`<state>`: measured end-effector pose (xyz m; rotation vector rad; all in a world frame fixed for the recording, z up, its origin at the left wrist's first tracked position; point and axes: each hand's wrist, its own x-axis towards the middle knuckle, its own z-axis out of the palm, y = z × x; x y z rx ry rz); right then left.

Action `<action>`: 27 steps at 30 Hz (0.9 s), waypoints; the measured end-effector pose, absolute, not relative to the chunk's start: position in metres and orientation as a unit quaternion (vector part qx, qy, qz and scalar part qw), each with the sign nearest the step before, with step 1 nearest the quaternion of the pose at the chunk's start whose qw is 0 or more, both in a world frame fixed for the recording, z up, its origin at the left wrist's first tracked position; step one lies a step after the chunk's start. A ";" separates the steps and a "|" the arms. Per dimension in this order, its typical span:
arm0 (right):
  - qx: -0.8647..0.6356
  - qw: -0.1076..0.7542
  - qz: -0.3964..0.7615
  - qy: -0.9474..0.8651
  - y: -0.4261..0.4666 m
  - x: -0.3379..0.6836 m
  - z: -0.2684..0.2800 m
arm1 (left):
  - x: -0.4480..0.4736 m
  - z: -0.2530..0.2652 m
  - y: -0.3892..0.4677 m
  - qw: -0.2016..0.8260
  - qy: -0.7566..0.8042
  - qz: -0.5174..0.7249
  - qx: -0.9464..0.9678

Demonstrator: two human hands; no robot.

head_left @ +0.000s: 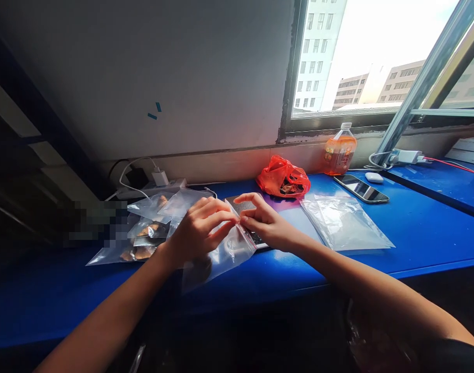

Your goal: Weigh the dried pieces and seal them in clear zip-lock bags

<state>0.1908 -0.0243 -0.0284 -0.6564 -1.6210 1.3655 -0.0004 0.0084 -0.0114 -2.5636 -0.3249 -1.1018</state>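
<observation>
A clear zip-lock bag [233, 248] hangs between my two hands over the front of the blue table, its zip edge turned to the right. Something dark and rounded shows inside its lower left part. Fingers and thumb of my left hand [204, 225] pinch the zip edge. My right hand [266, 223] closes thumb and finger on the same strip, close to the left fingertips. Behind the hands lies a flat dark-and-white object [242, 204], mostly covered. Left of my left hand, several filled clear bags [145, 233] with brown pieces are piled up.
A stack of flat clear bags [349, 223] lies right. Behind are a red plastic bag [281, 173] with dark brown pieces, an orange drink bottle [340, 150], a phone [361, 188] and a white case [374, 177]. A power strip [175, 185] with chargers sits back left.
</observation>
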 end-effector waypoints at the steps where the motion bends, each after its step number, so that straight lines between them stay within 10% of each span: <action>1: -0.267 0.446 0.547 -0.656 -0.024 0.191 -0.028 | 0.000 -0.011 0.008 0.165 -0.113 -0.388 -0.900; 27: -0.282 0.473 0.565 -0.615 -0.024 0.186 -0.030 | 0.000 -0.013 0.007 0.155 -0.125 -0.389 -0.899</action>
